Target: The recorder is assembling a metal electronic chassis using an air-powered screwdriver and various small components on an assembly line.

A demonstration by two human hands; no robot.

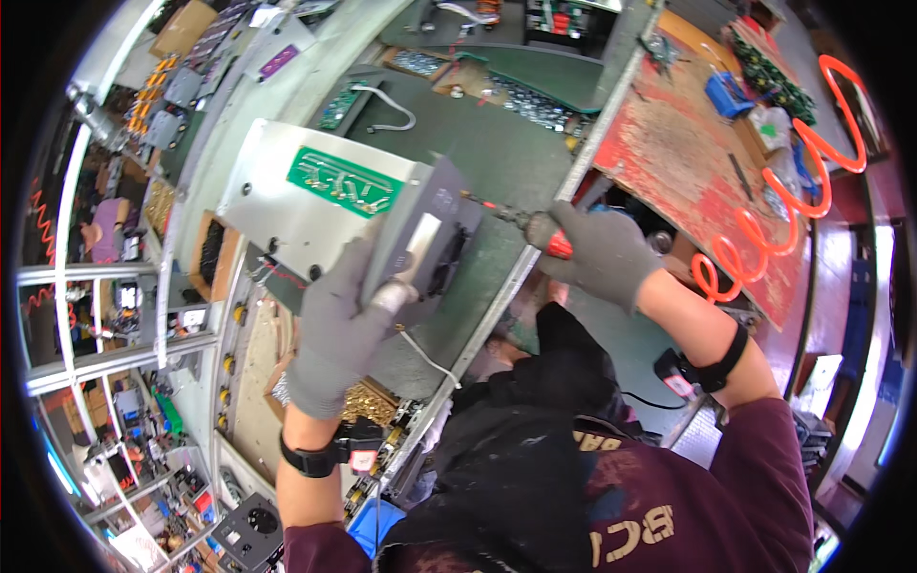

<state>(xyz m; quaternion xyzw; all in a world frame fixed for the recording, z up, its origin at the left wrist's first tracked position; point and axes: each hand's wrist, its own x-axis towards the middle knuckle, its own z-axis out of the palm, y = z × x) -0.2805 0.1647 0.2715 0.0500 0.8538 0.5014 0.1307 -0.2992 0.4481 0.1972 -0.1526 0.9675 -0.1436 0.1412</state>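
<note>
1. Grey knitted gloves cover both my hands. My left hand (336, 320) is clenched around the lower edge of a pale grey sheet-metal housing (287, 201), holding it tilted up off the dark green table (497, 162).
2. My right hand (600, 253) is closed on the red handle of a screwdriver (521, 224); its shaft points left, and its tip sits against the dark end panel (435, 239) of the housing.
3. A green circuit board (344, 181) with silver solder points already lies flat on the housing's upper face, so that part looks mounted.
4. Judging by where the tip sits, I take the fastening at the dark end panel to be the step in hand. I cannot tell how many screws are in or how many are left.
5. A thin white wire (425, 355) hangs from the housing's underside toward my body; its far end is out of sight.
6. Hard to make out: the screw under the tip, and the underside of the housing, which my left palm covers.
7. Nearby lie trays of small silver screws (535, 100) at the table's far edge, an orange coiled hose (807, 205) on my right and a worn red board (688, 162) beneath it.
</note>
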